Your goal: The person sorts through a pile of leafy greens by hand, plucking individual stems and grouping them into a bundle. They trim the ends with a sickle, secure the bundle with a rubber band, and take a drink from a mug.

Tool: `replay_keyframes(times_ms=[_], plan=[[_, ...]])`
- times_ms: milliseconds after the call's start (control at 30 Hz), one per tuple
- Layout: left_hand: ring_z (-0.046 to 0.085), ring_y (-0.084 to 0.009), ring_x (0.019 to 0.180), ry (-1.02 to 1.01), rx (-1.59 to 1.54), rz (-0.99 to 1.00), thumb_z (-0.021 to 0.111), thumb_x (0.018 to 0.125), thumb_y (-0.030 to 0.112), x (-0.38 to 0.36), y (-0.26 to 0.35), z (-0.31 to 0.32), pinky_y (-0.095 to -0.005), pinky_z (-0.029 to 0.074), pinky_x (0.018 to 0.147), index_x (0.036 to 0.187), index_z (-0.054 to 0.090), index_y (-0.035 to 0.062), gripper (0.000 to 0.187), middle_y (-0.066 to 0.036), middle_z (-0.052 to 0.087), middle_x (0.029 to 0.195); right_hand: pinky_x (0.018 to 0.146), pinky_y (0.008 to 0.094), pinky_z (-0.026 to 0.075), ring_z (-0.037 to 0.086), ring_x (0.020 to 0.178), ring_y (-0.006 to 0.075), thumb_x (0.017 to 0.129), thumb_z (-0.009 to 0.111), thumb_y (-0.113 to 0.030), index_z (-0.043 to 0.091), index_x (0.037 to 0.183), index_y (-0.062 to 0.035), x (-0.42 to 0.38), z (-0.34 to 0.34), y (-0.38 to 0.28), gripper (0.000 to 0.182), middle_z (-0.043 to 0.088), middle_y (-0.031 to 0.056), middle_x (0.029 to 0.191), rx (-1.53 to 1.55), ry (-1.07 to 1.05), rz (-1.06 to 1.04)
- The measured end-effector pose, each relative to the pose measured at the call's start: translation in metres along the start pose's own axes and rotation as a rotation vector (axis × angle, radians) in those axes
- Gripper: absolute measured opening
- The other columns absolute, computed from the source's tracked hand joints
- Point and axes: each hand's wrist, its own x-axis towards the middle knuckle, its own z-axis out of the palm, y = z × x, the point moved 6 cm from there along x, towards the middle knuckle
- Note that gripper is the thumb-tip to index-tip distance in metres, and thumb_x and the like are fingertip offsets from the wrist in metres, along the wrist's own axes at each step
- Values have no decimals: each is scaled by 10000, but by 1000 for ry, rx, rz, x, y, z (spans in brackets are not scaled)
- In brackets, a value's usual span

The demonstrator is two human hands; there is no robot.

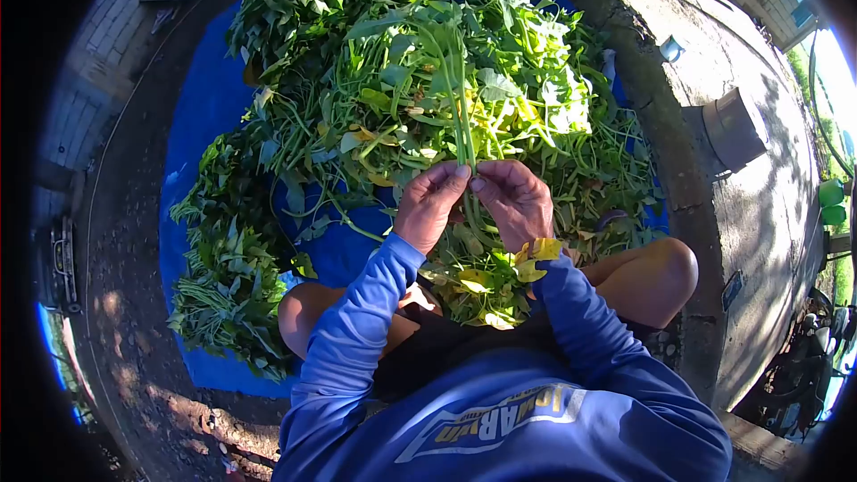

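My left hand point(426, 207) and my right hand point(518, 200) are close together in front of me, thumbs and fingers pinched on a small bunch of leafy green stems point(461, 112). The bunch stands up away from me, its long stems rising to leaves at the far end. Beyond and below my hands spreads a large heap of leafy greens point(357, 116), some leaves yellowed. A yellow leaf point(538, 259) rests against my right cuff. Between my legs lie more green and yellow leaves point(482, 284).
A blue tarp point(201, 116) lies under the heap. Neater bundles of greens point(228, 277) are piled at the left. A concrete ledge point(741, 241) runs along the right, with a grey bucket-like container point(735, 129) on it. Bare dirt point(134, 321) borders the tarp on the left.
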Motion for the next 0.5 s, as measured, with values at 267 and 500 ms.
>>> replay_keyframes(times_ms=[267, 500], plan=[[642, -41, 708, 148, -41, 65, 731, 1028, 409, 22, 11, -28, -219, 511, 586, 1057, 800, 70, 347, 31, 720, 847, 750, 307, 564, 701, 827, 140, 956, 786, -422, 780, 1106, 21, 18, -17, -2, 467, 774, 77, 923, -261, -158, 208], [670, -67, 703, 135, 59, 118, 709, 1048, 383, 12, 36, -31, -230, 539, 583, 1032, 772, 59, 331, -1, 725, 835, 594, 301, 519, 657, 662, 105, 969, 731, -185, 751, 1126, 20, -16, -3, -23, 259, 734, 62, 828, -543, -427, 177]])
